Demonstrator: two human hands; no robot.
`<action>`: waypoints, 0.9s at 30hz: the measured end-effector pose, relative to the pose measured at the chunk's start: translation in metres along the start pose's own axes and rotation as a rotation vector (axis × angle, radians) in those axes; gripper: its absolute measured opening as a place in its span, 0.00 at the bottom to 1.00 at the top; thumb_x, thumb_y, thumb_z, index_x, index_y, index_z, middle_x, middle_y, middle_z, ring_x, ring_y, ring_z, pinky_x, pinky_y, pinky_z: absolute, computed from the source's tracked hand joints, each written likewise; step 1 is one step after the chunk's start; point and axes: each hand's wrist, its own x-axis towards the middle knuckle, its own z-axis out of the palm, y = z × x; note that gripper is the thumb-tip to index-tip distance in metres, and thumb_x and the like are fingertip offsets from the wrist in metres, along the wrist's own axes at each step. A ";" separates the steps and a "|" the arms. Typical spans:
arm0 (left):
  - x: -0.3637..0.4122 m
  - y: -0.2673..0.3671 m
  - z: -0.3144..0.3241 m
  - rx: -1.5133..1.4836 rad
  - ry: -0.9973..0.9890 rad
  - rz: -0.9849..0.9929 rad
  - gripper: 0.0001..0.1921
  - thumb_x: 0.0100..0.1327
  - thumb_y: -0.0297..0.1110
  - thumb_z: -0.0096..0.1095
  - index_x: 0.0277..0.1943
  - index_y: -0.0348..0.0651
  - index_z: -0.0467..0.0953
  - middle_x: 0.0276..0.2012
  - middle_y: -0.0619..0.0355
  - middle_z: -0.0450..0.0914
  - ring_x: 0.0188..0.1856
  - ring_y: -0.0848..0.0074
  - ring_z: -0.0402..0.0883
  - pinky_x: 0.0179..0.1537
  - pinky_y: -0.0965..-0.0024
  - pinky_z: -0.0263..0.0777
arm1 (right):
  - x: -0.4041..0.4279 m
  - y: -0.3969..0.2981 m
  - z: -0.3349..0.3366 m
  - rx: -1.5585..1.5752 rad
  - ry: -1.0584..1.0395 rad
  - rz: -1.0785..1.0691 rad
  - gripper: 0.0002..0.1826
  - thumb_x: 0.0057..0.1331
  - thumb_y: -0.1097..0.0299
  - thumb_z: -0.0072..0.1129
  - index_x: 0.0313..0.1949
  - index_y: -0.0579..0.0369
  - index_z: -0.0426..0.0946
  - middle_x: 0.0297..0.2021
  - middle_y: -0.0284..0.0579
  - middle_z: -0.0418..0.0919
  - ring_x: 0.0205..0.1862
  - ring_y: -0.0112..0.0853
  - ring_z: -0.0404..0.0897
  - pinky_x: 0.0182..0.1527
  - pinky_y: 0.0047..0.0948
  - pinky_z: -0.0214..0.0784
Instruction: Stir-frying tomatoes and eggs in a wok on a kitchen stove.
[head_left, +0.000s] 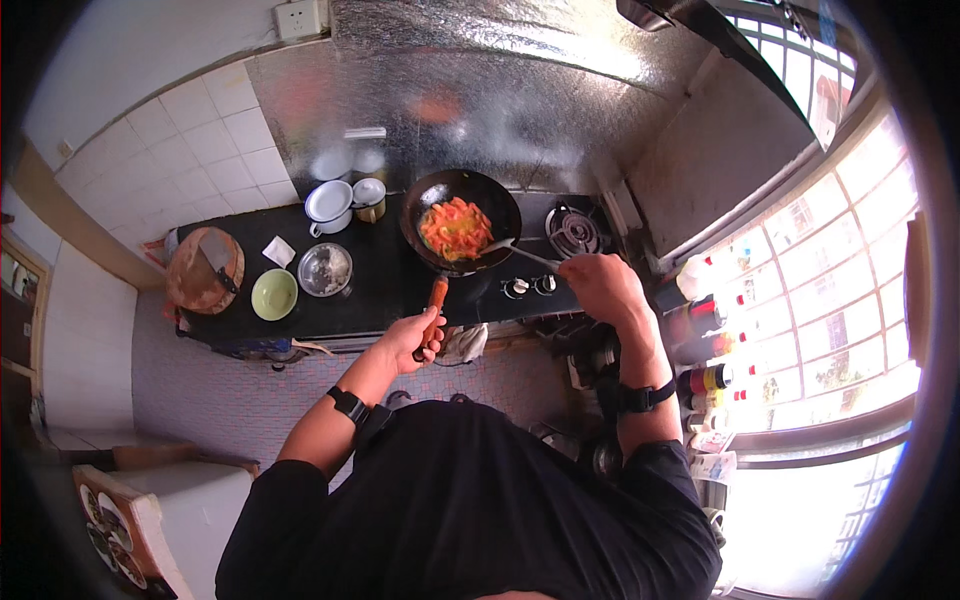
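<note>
A dark wok (429, 187) stands on the left part of the stove, with chopped orange-red food (457, 229), perhaps tomato, spread over its bottom. My left hand (414, 339) is closed around the wok's wooden handle (436, 300), which points towards me. In my right hand (604, 289) is the handle of a metal spatula (531, 255); its blade rests inside the wok's right side, at the edge of the food. Left of the wok are a white enamel pot (328, 204), a lidded mug (370, 201), a metal bowl of white stuff (325, 270) and a green bowl (274, 295).
A cleaver (217, 255) lies on a round wooden chopping board (196, 281) at the counter's left end. The second burner (576, 230) and the stove knobs (517, 287) sit right of the wok. Bottles (705, 379) line the window side. A cloth (465, 343) hangs below the counter edge.
</note>
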 end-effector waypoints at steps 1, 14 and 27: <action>0.001 0.000 0.000 -0.002 -0.013 -0.005 0.19 0.74 0.54 0.53 0.48 0.46 0.75 0.31 0.62 0.74 0.27 0.81 0.69 0.23 0.79 0.60 | 0.003 -0.003 0.001 -0.006 0.001 -0.007 0.14 0.67 0.59 0.56 0.46 0.44 0.86 0.39 0.49 0.86 0.44 0.47 0.84 0.48 0.40 0.76; 0.001 -0.003 0.001 0.012 0.010 -0.006 0.18 0.74 0.53 0.54 0.46 0.47 0.75 0.30 0.63 0.73 0.26 0.80 0.69 0.22 0.79 0.61 | 0.065 0.004 0.175 0.702 0.250 0.214 0.20 0.69 0.53 0.62 0.48 0.59 0.83 0.26 0.39 0.82 0.27 0.23 0.78 0.32 0.26 0.71; 0.000 -0.001 0.000 -0.001 -0.001 0.003 0.19 0.73 0.54 0.55 0.47 0.45 0.74 0.31 0.62 0.73 0.28 0.80 0.69 0.24 0.78 0.61 | 0.021 -0.014 0.045 0.206 0.016 0.000 0.14 0.66 0.58 0.59 0.45 0.49 0.86 0.38 0.49 0.86 0.43 0.45 0.85 0.46 0.39 0.77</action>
